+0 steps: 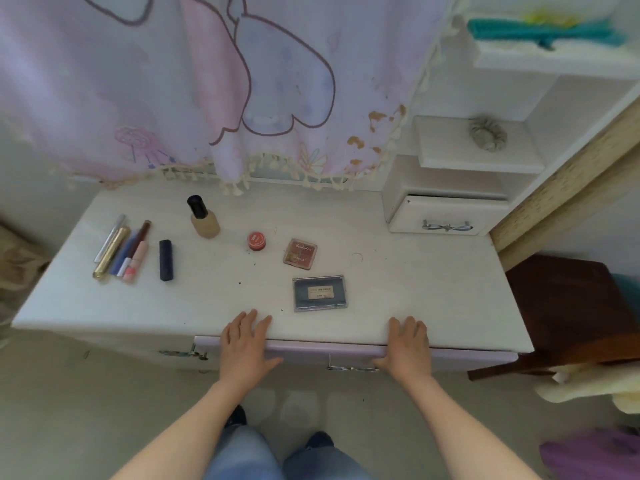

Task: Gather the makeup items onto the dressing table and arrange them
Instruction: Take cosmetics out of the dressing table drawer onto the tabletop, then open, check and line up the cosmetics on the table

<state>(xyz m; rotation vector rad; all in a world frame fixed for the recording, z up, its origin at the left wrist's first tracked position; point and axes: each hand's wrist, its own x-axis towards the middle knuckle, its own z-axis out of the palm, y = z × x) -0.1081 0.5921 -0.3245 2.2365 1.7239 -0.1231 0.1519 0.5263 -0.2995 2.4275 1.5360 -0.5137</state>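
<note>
Soft, even daylight, no glare, faint shadows; wide-angle bending at edges; tabletop [398, 271] fairly sharp, corners blurred, overall slightly soft.

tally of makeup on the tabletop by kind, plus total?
Bottle: 1
Red jar: 1
Flat cases: 2 (square palette, dark compact)
Navy stick: 1
Slim tubes in the left bundle: 5, overlapping, so approximate
Total: 10
</note>
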